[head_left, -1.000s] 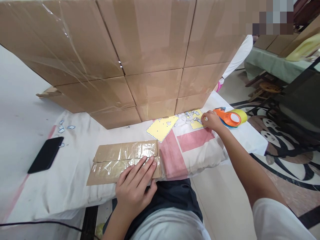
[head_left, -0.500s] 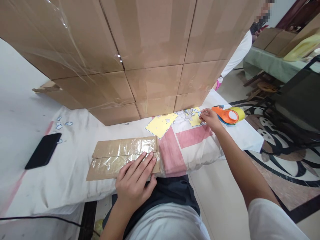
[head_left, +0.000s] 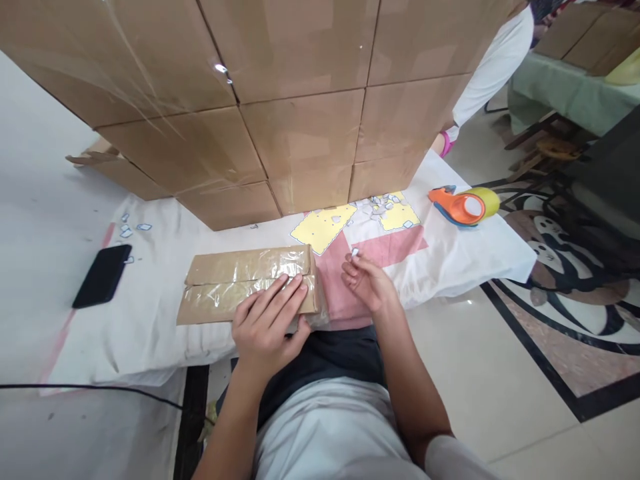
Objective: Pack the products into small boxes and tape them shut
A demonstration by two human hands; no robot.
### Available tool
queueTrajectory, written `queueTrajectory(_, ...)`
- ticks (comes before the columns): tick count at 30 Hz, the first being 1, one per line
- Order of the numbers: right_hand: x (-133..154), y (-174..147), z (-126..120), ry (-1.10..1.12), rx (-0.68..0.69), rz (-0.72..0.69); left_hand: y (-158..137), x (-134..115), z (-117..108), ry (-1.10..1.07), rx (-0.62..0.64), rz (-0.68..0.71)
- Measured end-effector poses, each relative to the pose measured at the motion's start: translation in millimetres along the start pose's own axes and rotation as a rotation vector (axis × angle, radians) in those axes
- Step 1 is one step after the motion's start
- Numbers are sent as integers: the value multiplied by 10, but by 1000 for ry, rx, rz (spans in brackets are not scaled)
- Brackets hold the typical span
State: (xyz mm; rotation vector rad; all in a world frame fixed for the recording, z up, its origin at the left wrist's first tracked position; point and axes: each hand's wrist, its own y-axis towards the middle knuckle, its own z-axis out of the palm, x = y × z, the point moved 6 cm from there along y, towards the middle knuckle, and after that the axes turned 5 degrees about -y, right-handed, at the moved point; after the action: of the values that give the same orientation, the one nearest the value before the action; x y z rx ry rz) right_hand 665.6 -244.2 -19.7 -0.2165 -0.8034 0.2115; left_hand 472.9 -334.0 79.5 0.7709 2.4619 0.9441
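Note:
My left hand (head_left: pixel 270 323) lies on top of a small flat cardboard box (head_left: pixel 245 270) sealed with shiny clear tape. Its fingers are stretched over the lid, and the thumb is at the near edge. To the right of the box, my right hand (head_left: pixel 373 283) is raised with curled fingers, pinching a tiny white sticker (head_left: pixel 355 252) between thumb and forefinger. Beyond it on the cloth are two yellow sheets, one on the left (head_left: pixel 320 230) and one on the right (head_left: pixel 397 217). Small whitish pieces (head_left: pixel 373 208) are heaped by the right sheet.
Stacked large cartons (head_left: pixel 300 140) form a wall at the back. An orange tape dispenser (head_left: pixel 463 205) lies at the right, a black phone (head_left: pixel 103 275) at the left near loose small stickers (head_left: pixel 127 231). Another person's white sleeve (head_left: pixel 500 63) shows behind the cartons.
My right hand has moved from the pile of small pieces back toward the box, bringing a tiny white sticker. My left hand stays on the box. The view has shifted slightly.

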Motion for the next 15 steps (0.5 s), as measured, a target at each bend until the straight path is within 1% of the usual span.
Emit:
queueTrajectory(3,-330,-46,108,-58,-1,66,-24,-6,-4,13,-10,5)
queueTrajectory(6,-488,-57,165,-143,-36,101,-38,-16,-4,22,-4,16)
queueTrajectory(8,-526,-69,195,-173,-46,113,-43,-22,-5,25,-4,22)
queueTrajectory(13,-542,-119,282,-160,5,170,-48,-26,-8,33,-10,17)
queueTrajectory(15,-513,-134,291,-141,-17,138,-51,-25,-7,36,-9,14)
